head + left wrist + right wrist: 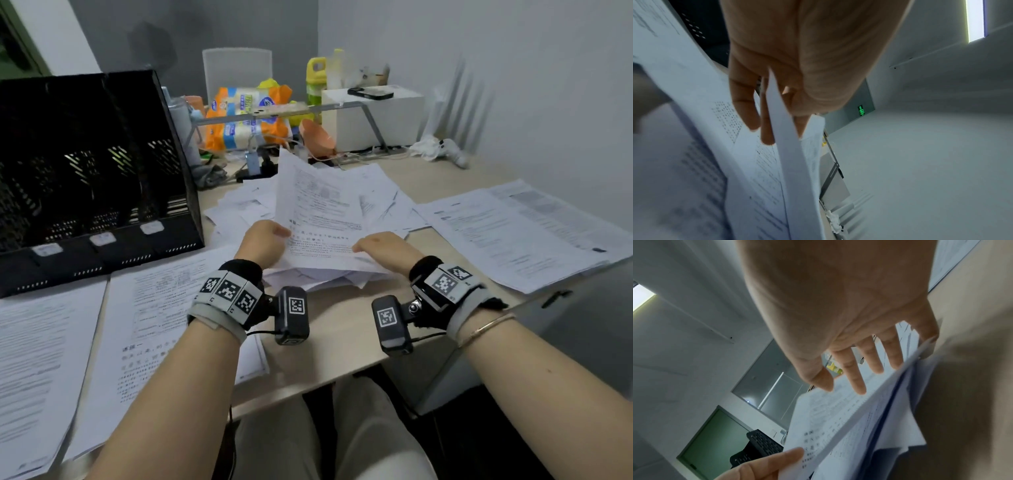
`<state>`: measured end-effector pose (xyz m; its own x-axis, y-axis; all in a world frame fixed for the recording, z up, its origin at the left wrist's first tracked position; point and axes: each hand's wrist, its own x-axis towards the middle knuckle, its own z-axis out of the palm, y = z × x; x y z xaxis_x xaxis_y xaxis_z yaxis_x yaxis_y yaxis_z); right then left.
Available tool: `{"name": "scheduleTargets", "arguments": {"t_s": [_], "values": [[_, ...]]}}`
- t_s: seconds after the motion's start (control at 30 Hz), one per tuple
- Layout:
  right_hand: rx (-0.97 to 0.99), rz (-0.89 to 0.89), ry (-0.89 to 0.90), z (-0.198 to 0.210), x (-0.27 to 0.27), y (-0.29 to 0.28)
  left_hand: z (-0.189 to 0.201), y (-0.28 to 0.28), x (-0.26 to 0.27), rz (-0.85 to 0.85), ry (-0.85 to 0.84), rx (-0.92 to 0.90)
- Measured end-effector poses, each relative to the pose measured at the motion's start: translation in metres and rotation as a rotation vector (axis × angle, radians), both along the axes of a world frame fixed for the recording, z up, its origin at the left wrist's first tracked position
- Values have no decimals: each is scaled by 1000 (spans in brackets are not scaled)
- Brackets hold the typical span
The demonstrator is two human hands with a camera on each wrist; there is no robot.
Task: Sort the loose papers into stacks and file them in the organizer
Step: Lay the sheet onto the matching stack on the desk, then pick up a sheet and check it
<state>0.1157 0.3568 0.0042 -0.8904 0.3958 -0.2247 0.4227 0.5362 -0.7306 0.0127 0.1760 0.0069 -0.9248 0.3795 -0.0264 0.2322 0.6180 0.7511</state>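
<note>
A messy pile of loose papers [325,278] lies in the middle of the desk. My left hand [270,240] pinches the lower left edge of one printed sheet [318,205], which stands tilted up off the pile. The left wrist view shows the thumb and fingers [748,100] clamped on that sheet's edge [789,146]. My right hand [380,245] rests on the sheet's lower right part, its straight, spread fingers [856,374] touching the paper [828,415]. The black mesh organizer [96,171] stands at the far left with its slots dark.
Sorted stacks lie flat at the front left [34,359], beside it [161,308] and at the right [513,233]. Behind the pile are a snack bag [246,116], an orange bowl [315,137], a white box [376,116] with a phone on it, and cables.
</note>
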Motion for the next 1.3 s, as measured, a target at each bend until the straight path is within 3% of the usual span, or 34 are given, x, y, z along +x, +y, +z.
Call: {"name": "scheduleTargets", "arguments": {"t_s": [0.17, 0.47, 0.87, 1.3], "values": [[34, -119, 56, 1, 12, 25, 5, 23, 0, 59, 83, 190], [-47, -308, 227, 2, 21, 54, 7, 52, 7, 45, 67, 268], [-68, -276, 261, 2, 12, 42, 5, 36, 3, 108, 90, 305], [-125, -94, 343, 14, -27, -38, 14, -56, 0, 243, 201, 287]]}}
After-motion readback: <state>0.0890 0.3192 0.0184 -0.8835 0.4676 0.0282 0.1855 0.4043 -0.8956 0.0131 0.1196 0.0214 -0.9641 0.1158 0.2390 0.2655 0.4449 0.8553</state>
